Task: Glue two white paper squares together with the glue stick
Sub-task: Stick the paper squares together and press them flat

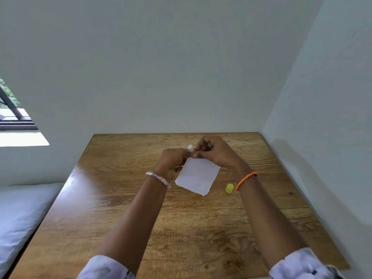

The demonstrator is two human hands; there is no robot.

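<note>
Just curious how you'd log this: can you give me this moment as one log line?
left hand: holds glue stick | right hand: fingers at stick tip | paper squares: on table | yellow cap: off, beside paper

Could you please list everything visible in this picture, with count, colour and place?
Paper: white, mid table, held by both hands; count unclear.
Glue stick: one, whitish tip between the fingers.
Cap: one, yellow, on table by right wrist.
Table: one, brown wood, in corner.
Cushion: one, white, left.
Window: one, left wall.
Left hand: beaded bracelet.
Right hand: orange bracelet.
</note>
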